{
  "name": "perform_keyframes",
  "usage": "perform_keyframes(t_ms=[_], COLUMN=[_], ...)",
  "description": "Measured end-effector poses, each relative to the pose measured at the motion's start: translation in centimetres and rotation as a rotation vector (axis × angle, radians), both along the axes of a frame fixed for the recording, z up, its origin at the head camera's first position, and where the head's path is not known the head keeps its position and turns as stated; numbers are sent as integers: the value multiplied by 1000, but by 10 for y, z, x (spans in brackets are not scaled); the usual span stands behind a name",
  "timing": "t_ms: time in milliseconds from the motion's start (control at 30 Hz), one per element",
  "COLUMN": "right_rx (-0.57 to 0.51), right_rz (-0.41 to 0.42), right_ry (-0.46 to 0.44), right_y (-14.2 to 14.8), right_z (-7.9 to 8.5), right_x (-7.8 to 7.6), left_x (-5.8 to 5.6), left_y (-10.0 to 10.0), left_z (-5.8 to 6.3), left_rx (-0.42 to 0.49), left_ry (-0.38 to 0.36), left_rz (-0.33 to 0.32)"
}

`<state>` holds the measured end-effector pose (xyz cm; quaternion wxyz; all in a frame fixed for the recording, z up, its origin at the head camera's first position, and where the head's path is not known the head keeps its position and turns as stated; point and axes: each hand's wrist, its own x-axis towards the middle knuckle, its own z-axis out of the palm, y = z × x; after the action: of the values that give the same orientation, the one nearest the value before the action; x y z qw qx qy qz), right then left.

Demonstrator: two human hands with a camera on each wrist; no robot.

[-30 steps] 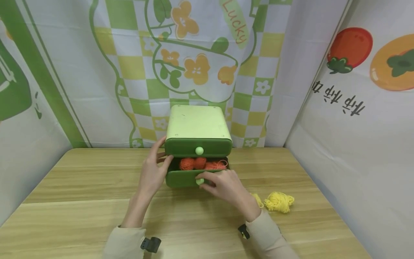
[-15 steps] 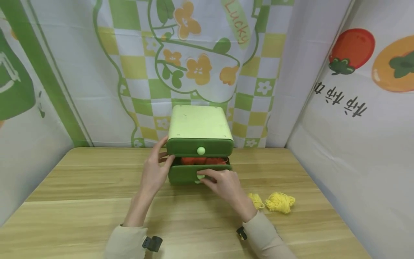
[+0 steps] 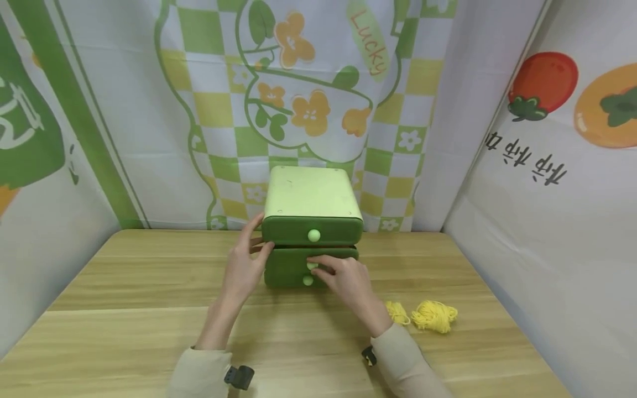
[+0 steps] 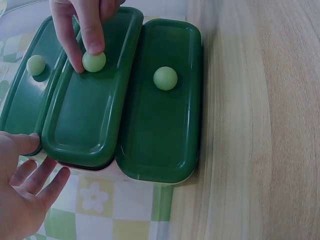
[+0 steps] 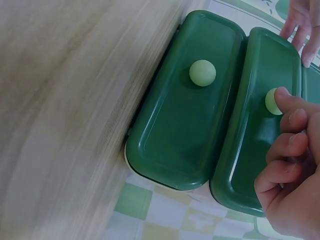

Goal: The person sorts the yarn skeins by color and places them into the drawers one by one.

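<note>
Facing you on the bench (image 3: 134,331), the pale green cabinet (image 3: 313,193) stands before a checkered curtain (image 3: 214,110). Two bundles of yellow yarn lie forward and right of the cabinet: the outer bundle (image 3: 434,317) is in full view, while the inner bundle (image 3: 396,313) is partly covered by your right forearm. Your left grip (image 3: 242,268) is at the cabinet's left side, unclenched, fingers extended, thumb touching the lower corner of the top drawer (image 3: 286,230). The middle drawer (image 4: 85,115) projects beyond the top drawer and the bottom drawer (image 4: 155,125), with a narrow dark gap behind its front panel. Your right grip (image 3: 345,276) is grasping the middle drawer's knob (image 4: 94,62) between thumb and fingertips. The middle drawer's front lies directly behind those fingertips; the bottom drawer's knob (image 4: 165,78) sits uncovered just below, and the top drawer's knob (image 3: 314,235) just above.
</note>
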<state>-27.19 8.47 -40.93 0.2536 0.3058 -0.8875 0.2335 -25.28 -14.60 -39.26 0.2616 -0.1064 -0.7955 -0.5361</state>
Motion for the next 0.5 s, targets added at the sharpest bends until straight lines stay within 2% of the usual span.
perform_keyframes(t_ms=[333, 500], right_rx=[-37, -40], right_rz=[-28, -42], right_ry=[-72, -85], right_y=[-4, -7], right_z=[1, 2], right_x=[-6, -9], left_x=[0, 1], left_y=[0, 0], left_z=[0, 0], left_rx=[0, 4], left_ry=[-31, -13], left_rz=[10, 20])
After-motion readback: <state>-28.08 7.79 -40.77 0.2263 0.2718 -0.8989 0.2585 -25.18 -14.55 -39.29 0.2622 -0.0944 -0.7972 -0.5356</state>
